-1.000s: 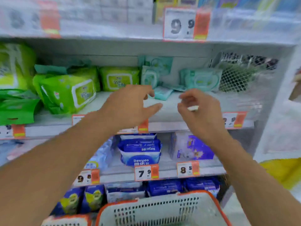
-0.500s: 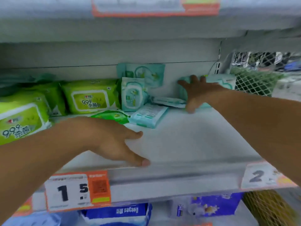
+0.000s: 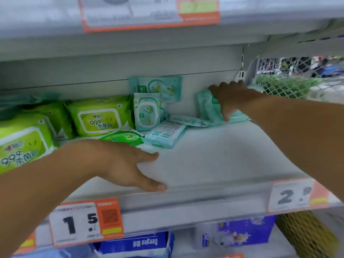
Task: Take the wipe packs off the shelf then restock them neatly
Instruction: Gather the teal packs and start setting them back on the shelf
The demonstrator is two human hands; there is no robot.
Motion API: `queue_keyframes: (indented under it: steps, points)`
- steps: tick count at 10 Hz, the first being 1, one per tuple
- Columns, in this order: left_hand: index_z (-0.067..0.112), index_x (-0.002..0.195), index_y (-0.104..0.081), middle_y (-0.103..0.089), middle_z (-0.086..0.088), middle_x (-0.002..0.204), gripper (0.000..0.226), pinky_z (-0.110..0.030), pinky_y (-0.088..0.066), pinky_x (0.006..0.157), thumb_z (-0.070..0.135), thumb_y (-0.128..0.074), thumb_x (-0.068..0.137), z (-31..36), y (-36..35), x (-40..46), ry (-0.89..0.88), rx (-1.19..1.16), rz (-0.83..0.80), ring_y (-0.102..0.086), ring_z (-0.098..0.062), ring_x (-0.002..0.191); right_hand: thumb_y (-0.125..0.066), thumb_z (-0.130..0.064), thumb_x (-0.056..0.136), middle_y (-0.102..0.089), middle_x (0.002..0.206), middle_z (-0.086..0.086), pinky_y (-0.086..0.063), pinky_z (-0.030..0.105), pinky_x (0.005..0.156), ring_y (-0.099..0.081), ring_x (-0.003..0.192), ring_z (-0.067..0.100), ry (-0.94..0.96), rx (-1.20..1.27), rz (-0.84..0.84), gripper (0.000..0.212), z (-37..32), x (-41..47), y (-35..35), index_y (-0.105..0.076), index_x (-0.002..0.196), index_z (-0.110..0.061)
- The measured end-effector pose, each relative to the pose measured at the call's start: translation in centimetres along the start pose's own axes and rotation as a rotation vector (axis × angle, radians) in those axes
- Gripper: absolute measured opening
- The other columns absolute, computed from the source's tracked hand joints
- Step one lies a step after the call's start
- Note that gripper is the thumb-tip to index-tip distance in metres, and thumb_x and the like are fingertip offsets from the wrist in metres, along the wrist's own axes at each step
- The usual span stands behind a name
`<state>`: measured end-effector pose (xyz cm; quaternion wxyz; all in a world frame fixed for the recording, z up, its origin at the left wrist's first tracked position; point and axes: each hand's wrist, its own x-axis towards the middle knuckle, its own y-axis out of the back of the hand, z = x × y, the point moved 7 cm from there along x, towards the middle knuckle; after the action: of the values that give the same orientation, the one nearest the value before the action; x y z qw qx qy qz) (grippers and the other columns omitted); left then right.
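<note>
Pale teal wipe packs lie scattered at the back of the white shelf (image 3: 214, 157). My right hand (image 3: 230, 97) reaches to the back right and grips a large teal pack (image 3: 206, 108) that leans on the back wall, thumb under its front. One small teal pack (image 3: 147, 112) stands upright, another (image 3: 165, 135) lies flat in front of it, and a further one (image 3: 160, 86) leans against the wall. My left hand (image 3: 126, 164) rests flat on the shelf near its front edge, fingers spread, holding nothing.
Lime green wipe packs (image 3: 100, 118) fill the shelf's left side, one (image 3: 22, 146) close to my left forearm. A small green pack (image 3: 122, 138) lies flat beside my left hand. A wire mesh divider (image 3: 284, 79) closes the right end. Price tags (image 3: 85, 222) line the front rail.
My right hand has closed round the large teal pack at the back right and tilted it forward. My left hand stays flat on the shelf. The camera has moved closer.
</note>
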<state>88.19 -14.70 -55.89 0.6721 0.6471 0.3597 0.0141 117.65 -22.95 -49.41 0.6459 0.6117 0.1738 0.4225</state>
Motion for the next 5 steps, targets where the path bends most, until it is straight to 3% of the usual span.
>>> queue_keyframes:
  steps: [1,2,3,4,5]
  points:
    - [0.06,0.148,-0.004,-0.009,0.023,0.162,0.114,-0.035,-0.016,0.122,0.101,-0.04,0.047,-0.1,0.1,0.2,-0.008,-0.003,0.009,-0.014,-0.009,0.15,-0.088,-0.034,0.063,-0.059,0.12,0.015,-0.043,0.052,0.1,-0.053,0.117,0.041,-0.019,0.012,-0.014,0.061,-0.3,-0.4,1.5,-0.062,0.115,-0.015]
    - [0.061,0.147,-0.006,-0.011,0.023,0.162,0.117,-0.036,-0.017,0.122,0.101,-0.039,0.043,-0.2,0.1,0.3,-0.013,-0.016,0.017,-0.014,-0.009,0.15,-0.085,-0.026,0.069,-0.067,0.106,0.012,-0.055,0.043,0.089,-0.064,0.096,0.035,-0.037,0.101,-0.119,0.039,-0.8,-1.9,1.4,-0.065,0.1,-0.014]
    - [0.059,0.148,-0.007,-0.011,0.022,0.162,0.113,-0.037,-0.017,0.122,0.099,-0.043,0.049,-0.1,0.0,0.5,-0.024,-0.016,0.022,-0.014,-0.011,0.15,-0.086,-0.026,0.066,-0.066,0.103,0.012,-0.056,0.043,0.085,-0.064,0.093,0.035,-0.022,0.093,-0.058,0.044,-1.1,-2.4,1.9,-0.062,0.1,-0.015]
    - [0.056,0.15,-0.009,-0.009,0.018,0.163,0.106,-0.031,-0.036,0.104,0.092,-0.05,0.06,0.3,0.1,0.6,-0.018,-0.031,0.025,-0.019,-0.014,0.149,-0.083,-0.031,0.058,-0.059,0.107,0.007,-0.044,0.034,0.069,-0.061,0.097,0.035,0.065,0.009,0.074,0.078,-2.6,-5.4,3.4,-0.044,0.125,-0.022]
    - [0.043,0.155,-0.015,-0.011,0.015,0.163,0.101,-0.03,-0.036,0.079,0.081,-0.058,0.071,0.8,0.7,0.5,-0.038,-0.089,0.084,-0.025,-0.017,0.147,-0.079,-0.034,0.062,-0.062,0.108,0.002,-0.043,0.034,0.07,-0.062,0.096,0.033,0.272,0.041,0.26,0.066,-7.1,-12.0,8.1,-0.045,0.117,-0.024]
